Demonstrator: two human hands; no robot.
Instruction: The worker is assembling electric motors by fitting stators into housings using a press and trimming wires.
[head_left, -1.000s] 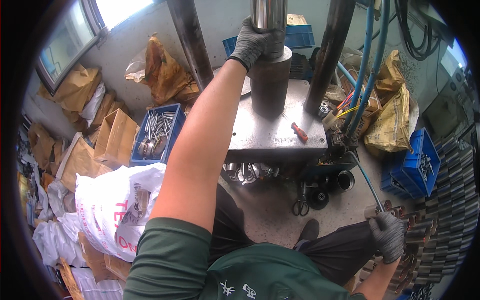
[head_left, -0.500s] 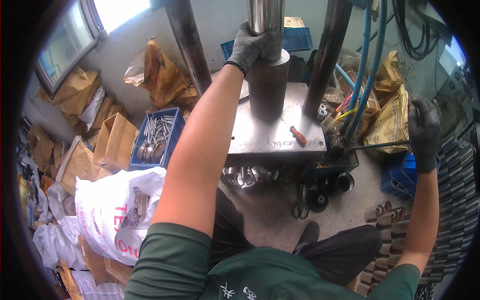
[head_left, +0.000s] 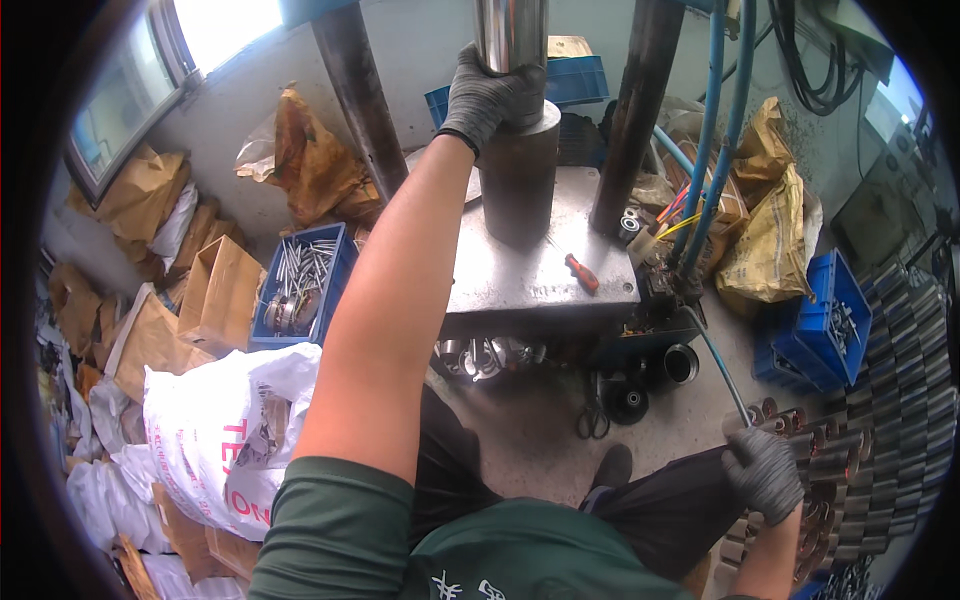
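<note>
My left hand (head_left: 478, 98), in a grey glove, reaches up and curls round a dark grey cylindrical part (head_left: 524, 98). That part sits between the shiny ram (head_left: 512, 35) of a press and a thick dark steel cylinder (head_left: 519, 190) standing on the metal press table (head_left: 480, 280). Its fingers are partly hidden behind the part. Low on the right, my gloved right hand (head_left: 765, 475) is closed on the end of a long metal lever (head_left: 718, 355) that comes from the press's side. A red-handled screwdriver (head_left: 582, 274) lies on the press table.
Dark press columns (head_left: 362, 90) flank the ram. Blue hoses (head_left: 718, 150) hang to the right. A blue crate of bolts (head_left: 303, 285) and a white sack (head_left: 225, 440) stand left. Blue bins (head_left: 820, 325) and stacked metal cylinders (head_left: 900, 400) fill the right. Scissors (head_left: 592, 423) lie on the floor.
My right hand has swung down toward my knee, and the lever's end has dropped with it, from nearly level to steeply slanting. My left hand stays at the part under the ram.
</note>
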